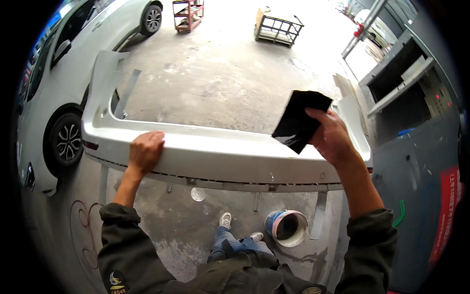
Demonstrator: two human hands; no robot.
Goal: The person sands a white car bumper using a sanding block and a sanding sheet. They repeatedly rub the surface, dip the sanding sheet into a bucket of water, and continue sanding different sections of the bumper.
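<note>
A white car bumper (230,151) lies across in front of me, its two ends reaching away from me. My left hand (146,153) rests on its left part with the fingers curled in; whatever they may hold is hidden. My right hand (334,136) is raised over the right part of the bumper. Between its thumb and fingers it pinches a thin black sheet (299,117), roughly rectangular, with a shiny patch near its lower edge. The sheet is tilted and hides some of the bumper behind it.
A bucket (304,230) stands on the floor near my feet. White car (83,54) at left; red hose (88,225) on the floor below it. Farther off are a red shelf cart (188,17) and a black metal-frame cart (279,30). A grey cabinet (396,161) stands at right.
</note>
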